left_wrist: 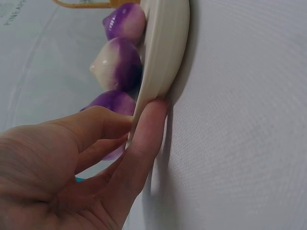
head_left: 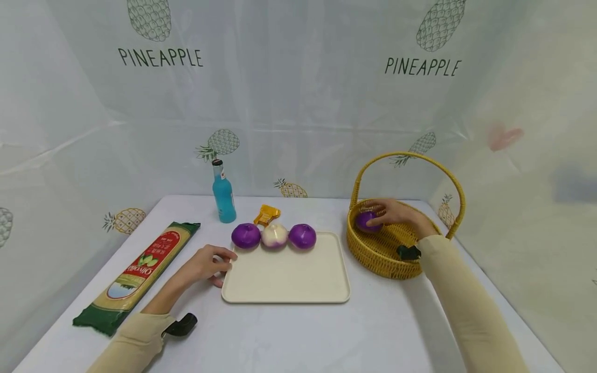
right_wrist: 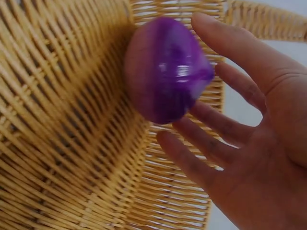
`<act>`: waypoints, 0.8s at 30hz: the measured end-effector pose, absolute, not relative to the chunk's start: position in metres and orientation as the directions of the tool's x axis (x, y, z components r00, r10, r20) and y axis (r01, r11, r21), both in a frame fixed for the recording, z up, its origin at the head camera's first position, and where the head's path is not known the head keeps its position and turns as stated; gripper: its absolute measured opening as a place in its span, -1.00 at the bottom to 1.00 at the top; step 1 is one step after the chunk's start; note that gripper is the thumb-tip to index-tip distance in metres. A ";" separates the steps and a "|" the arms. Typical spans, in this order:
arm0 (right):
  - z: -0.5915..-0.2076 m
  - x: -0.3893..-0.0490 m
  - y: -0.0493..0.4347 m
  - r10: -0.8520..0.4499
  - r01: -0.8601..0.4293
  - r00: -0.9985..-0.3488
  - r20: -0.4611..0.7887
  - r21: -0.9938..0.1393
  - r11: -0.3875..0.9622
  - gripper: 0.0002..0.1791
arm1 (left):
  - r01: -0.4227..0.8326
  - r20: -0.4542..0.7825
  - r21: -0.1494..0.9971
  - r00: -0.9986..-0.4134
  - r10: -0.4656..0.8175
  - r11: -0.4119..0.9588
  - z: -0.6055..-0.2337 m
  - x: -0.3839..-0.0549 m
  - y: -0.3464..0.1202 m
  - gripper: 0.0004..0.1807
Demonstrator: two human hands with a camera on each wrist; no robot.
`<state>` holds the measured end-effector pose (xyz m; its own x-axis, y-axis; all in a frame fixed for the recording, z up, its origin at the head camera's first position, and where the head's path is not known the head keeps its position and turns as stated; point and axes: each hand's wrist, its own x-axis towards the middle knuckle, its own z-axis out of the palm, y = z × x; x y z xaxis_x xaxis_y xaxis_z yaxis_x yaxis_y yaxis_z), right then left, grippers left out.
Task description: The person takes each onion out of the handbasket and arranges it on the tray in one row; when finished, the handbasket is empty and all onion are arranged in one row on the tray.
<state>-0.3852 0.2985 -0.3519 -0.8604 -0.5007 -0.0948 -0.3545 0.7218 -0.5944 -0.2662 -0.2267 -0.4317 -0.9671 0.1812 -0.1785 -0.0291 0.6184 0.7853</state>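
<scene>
My left hand (head_left: 208, 265) is at the left edge of a cream tray (head_left: 289, 280), and in the left wrist view it pinches the tray's rim (left_wrist: 160, 52) between thumb and fingers. Along the tray's far side stand a purple onion (head_left: 245, 236), a white-and-purple onion (head_left: 274, 237) and another purple onion (head_left: 302, 237). My right hand (head_left: 396, 213) reaches into a yellow wicker basket (head_left: 384, 267). Another purple onion (right_wrist: 168, 72) lies in there against the woven wall. Around it the right hand's fingers (right_wrist: 187, 155) spread loosely, fingertips right beside its surface.
A blue bottle (head_left: 224, 197) stands behind the tray's left corner, with a small orange packet (head_left: 267, 214) to its right. At the left lies a long green-and-gold pasta bag (head_left: 140, 274). The basket's tall handle (head_left: 406, 154) arches above the right hand.
</scene>
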 end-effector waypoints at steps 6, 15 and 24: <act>-0.365 -0.394 0.303 -0.479 -0.328 -0.870 -0.116 -0.589 0.739 -0.23 | -0.027 -0.179 0.786 -0.966 0.186 0.617 -0.432 -0.266 -0.226 -0.66; -0.369 -0.394 0.304 -0.452 -0.333 -0.886 -0.101 -0.540 0.773 -0.24 | -0.031 -0.176 0.786 -0.969 0.175 0.617 -0.431 -0.267 -0.227 -0.67; -0.372 -0.396 0.303 -0.442 -0.329 -0.890 -0.107 -0.522 0.787 -0.24 | -0.041 -0.182 0.785 -0.969 0.167 0.619 -0.433 -0.266 -0.227 -0.68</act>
